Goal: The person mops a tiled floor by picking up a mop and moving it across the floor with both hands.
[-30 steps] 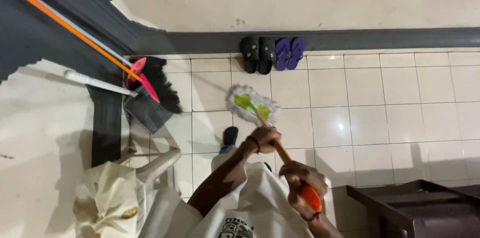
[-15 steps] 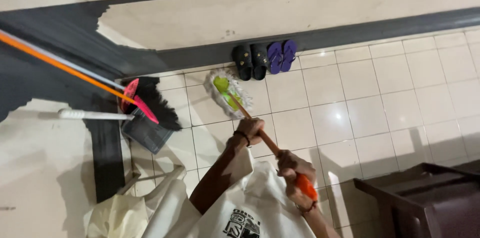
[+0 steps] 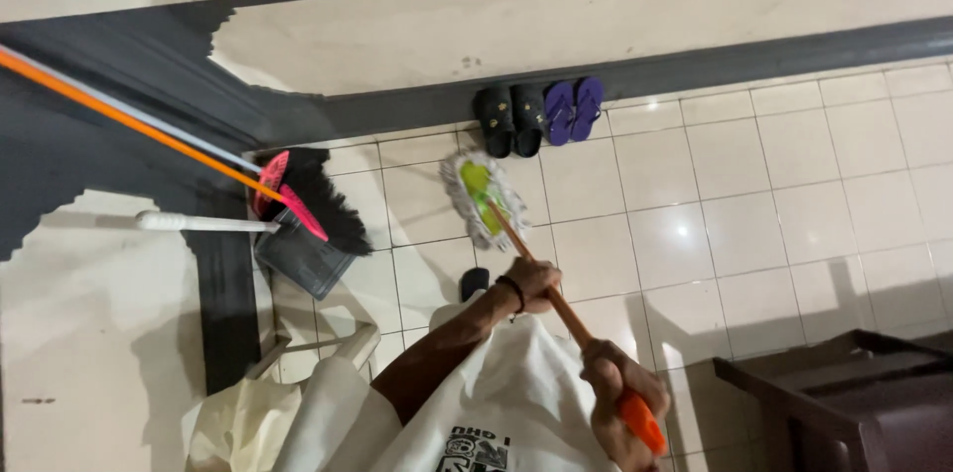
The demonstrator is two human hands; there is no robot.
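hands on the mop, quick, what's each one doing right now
Left hand: closed around the mop handle, partway down.
Right hand: closed around the handle's orange upper end.

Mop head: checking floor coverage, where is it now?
In the head view, the mop head lies on the white tiles just below the black shoes, right of the broom.

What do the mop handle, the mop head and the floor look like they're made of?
Mop handle: probably painted metal or wood, smooth brown, with an orange grip. Mop head: soft whitish fringe, likely microfibre or cotton, around a green plate. Floor: glazed ceramic tile, glossy, with grout lines.
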